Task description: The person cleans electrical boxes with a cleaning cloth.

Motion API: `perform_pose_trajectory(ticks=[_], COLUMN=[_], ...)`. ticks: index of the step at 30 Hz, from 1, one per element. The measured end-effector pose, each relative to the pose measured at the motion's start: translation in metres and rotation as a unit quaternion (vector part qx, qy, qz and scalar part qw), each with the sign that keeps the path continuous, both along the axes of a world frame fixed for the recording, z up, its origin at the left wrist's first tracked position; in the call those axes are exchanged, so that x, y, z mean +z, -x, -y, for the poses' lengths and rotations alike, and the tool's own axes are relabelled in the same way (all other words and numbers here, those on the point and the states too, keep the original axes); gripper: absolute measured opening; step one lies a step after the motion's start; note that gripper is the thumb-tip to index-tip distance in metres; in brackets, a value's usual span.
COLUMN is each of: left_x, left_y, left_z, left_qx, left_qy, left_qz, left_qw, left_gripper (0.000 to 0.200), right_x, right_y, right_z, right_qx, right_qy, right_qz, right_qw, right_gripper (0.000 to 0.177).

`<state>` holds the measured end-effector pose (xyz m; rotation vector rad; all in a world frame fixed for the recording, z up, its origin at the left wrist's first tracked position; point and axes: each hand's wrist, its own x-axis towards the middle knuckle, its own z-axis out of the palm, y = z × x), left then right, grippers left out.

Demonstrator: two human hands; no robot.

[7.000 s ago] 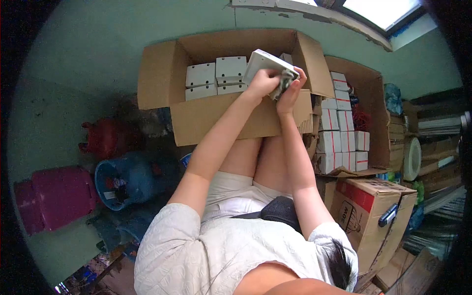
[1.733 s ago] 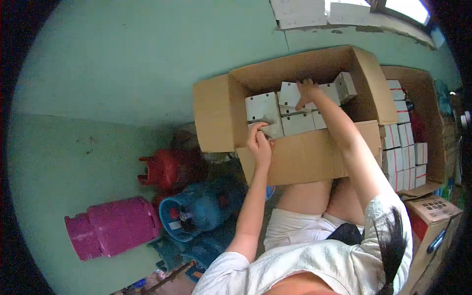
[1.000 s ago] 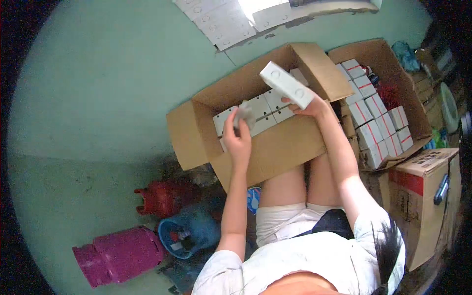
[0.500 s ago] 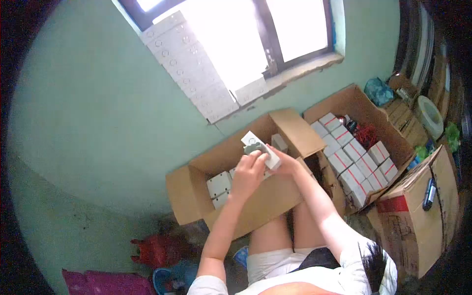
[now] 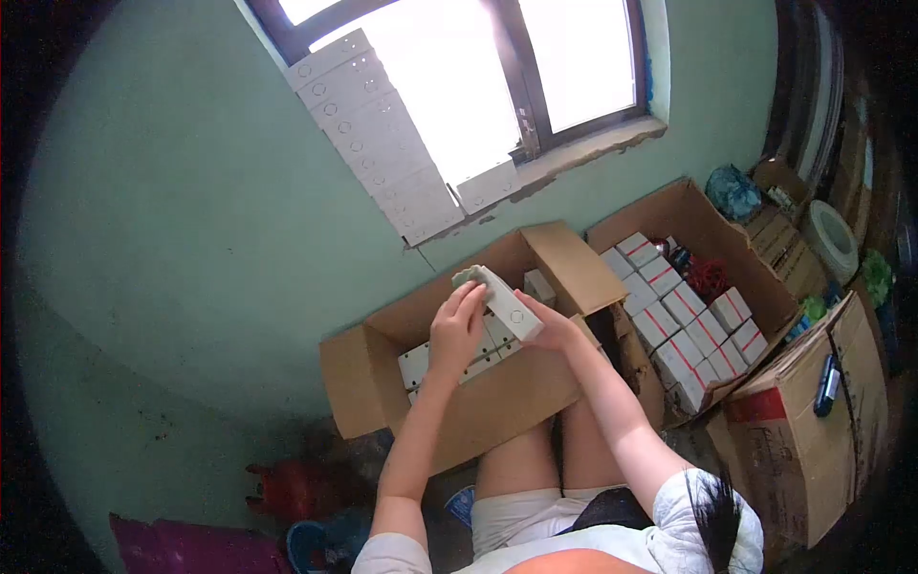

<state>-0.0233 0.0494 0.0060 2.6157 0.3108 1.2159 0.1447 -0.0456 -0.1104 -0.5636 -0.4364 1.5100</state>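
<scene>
My right hand [image 5: 547,325] is closed around the lower end of a small white box [image 5: 509,304], which is tilted above the large open carton. A ring mark shows on the box's near end. Pinched in the fingers of my left hand [image 5: 457,325] is a thin grey-green piece with a scalloped edge [image 5: 469,275], at the upper left end of the white box. Below my hands, white boxes with dark dots [image 5: 414,364] lie in rows inside the open cardboard carton [image 5: 497,407].
To the right, a second carton [image 5: 690,203] holds white boxes with red bands [image 5: 684,303] and a red wire bundle [image 5: 708,277]. A closed carton [image 5: 784,459] carries a dark blue tool [image 5: 828,385]. White boxes [image 5: 382,143] stand stacked against the window.
The white box has turned in my right hand, so its ringed mark now shows at the lower end. My left hand has shifted left with the grey-green piece.
</scene>
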Motion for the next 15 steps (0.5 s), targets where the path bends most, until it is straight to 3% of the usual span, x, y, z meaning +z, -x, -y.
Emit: perform_pose_trajectory(ticks=[2,5,8,10,12,14,15], left_x=[-0.006,-0.001,-0.003,0.002,0.001,-0.002,0.002], left_y=[0.005,0.021,0.013,0.008,0.005,0.014,0.02], left_z=[0.008,0.04,0.021,0.013,0.009,0.03,0.042], left_qx=[-0.006,-0.198,-0.19,-0.129,0.004,-0.035,-0.118], left_qy=[-0.031,-0.088,-0.078,-0.032,-0.033,-0.035,-0.071], left_qz=[-0.009,-0.163,-0.133,-0.09,-0.031,-0.072,-0.142], left_qw=[0.999,0.963,0.97,0.987,0.999,0.996,0.98], left_gripper=[0.031,0.037,0.037,0.037,0.037,0.035,0.035], right_x=[-0.005,-0.007,-0.017,-0.013,-0.002,0.007,-0.002], right_y=[-0.002,0.0,-0.005,-0.007,0.002,0.004,-0.001], right_z=[-0.002,-0.005,-0.005,-0.003,-0.002,0.003,0.0], right_qx=[0.007,-0.017,0.026,0.038,-0.001,-0.009,-0.01], right_qy=[0.008,-0.036,-0.029,-0.041,-0.01,-0.01,-0.01], right_qz=[0.034,-0.025,-0.026,-0.036,-0.028,-0.057,-0.059], right_qw=[0.999,0.999,0.999,0.998,1.0,0.998,0.998], right_gripper=[0.054,0.055,0.045,0.048,0.048,0.046,0.046])
